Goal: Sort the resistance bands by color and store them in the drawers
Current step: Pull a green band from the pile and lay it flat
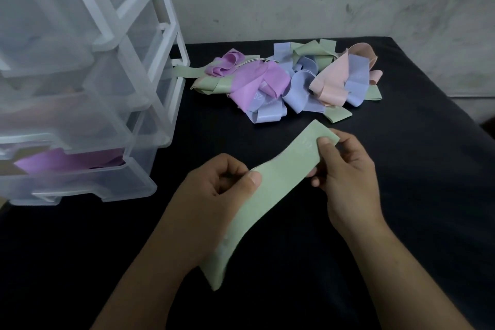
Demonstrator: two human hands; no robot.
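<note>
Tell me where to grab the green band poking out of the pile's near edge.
Pinch the free folded end of the green band from the near side. It lies flat on the black table, clear of the pile, while its far part runs under a peach band.

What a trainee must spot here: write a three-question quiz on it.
1. True or false: the left hand and the right hand both grip the green band.
2. Which colour shows plainly inside the drawer unit? A purple, B yellow, C red.
3. Name the four colours in the pile on the table.
Key: 1 true; 2 A; 3 green, purple, blue, peach.
</note>
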